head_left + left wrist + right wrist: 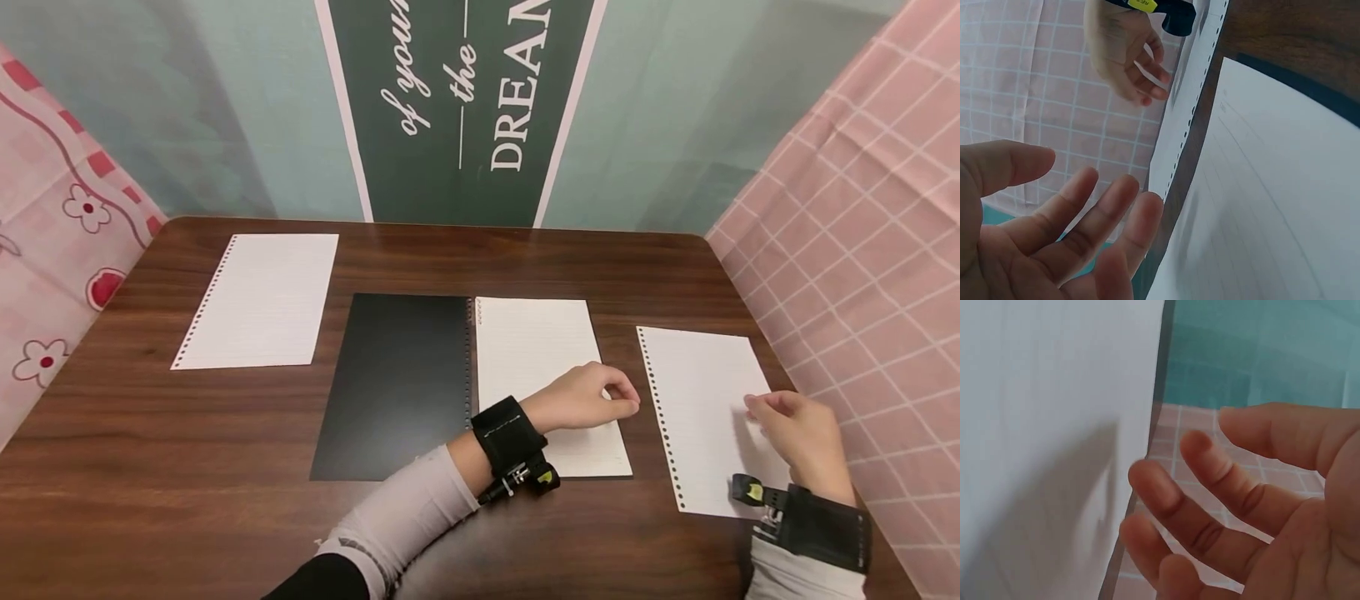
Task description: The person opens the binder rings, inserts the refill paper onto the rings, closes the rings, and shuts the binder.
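An open notebook lies mid-table, its black cover (405, 375) on the left and a stack of ruled pages (532, 342) on the right. My left hand (581, 398) hovers over these pages, fingers loosely bent toward the right edge. In the left wrist view, thumb and fingers (1107, 206) are apart with nothing between them. To the right lies a loose ruled sheet (697, 400) with punched holes down its left side. Above its right part is my right hand (806, 429), loosely curled. The right wrist view shows its fingers (1160, 490) beside the sheet's edge, holding nothing.
Another loose punched sheet (262, 300) lies at the back left of the brown wooden table (150, 467). Pink checked cloth (885, 333) borders the right side, flowered cloth (45, 275) the left. A green-panelled backdrop (457, 196) stands behind.
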The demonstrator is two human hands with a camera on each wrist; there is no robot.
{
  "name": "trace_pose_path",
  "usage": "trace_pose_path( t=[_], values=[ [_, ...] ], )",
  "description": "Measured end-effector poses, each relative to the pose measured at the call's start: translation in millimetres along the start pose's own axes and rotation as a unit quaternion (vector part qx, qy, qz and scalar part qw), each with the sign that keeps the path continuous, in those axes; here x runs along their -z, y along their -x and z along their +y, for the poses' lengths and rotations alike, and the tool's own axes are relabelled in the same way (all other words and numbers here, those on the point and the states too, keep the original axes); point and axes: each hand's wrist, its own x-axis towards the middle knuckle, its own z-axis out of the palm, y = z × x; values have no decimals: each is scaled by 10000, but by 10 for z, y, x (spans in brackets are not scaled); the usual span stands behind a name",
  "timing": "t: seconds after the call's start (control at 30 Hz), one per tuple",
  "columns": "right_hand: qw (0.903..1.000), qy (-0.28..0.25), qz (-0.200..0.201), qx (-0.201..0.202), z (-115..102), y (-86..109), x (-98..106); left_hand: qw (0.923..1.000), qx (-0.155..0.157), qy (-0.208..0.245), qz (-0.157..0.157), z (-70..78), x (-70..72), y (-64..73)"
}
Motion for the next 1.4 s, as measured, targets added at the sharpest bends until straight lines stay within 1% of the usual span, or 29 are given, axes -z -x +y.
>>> trace_pose_path(
  t=[0.13, 0.3, 0.47, 0.53, 0.7, 0.8, 0.9, 0.97, 1.03, 1.17, 1.33, 1.4],
  values=[
    [9997, 187, -101, -102, 37, -22, 9, 10000, -16, 32, 0, -13, 8, -16],
    [9984, 535, -173, 60, 70, -41, -2, 10000, 18, 27, 4, -28, 14, -30],
    [9972, 747, 36, -89, 67, -55, -14, 9999, 78, 97, 41, -36, 13, -42],
    [9967, 799, 12, -173, 76, -61, -10, 9998, 101, 177, 33, -41, 5, -49],
    [9935, 957, -468, -393, 120, -94, -5, 9994, 96, 345, -23, -64, -22, -74],
    [9903, 1026, -755, -546, 112, -115, -13, 9984, 91, 552, -28, -74, -22, -84],
    [9868, 1085, -1038, -610, 98, -132, -16, 9966, 120, 816, -18, -95, -17, -92],
    [9850, 1131, -1160, -589, 103, -144, -6, 9957, 151, 913, -17, -107, -21, -96],
    [9838, 1087, -1255, -679, 114, -157, -1, 9951, 187, 971, -11, -119, -27, -100],
    [9837, 1007, -1245, -819, 120, -183, 2, 9937, 304, 1075, 57, -129, -36, -100],
    [9871, 969, -1072, -690, 118, -196, -3, 9881, 533, 1435, 158, -134, -43, -113],
    [9867, 1004, -1106, -644, 121, -201, -3, 9848, 633, 1608, 170, -130, -43, -122]
  ],
)
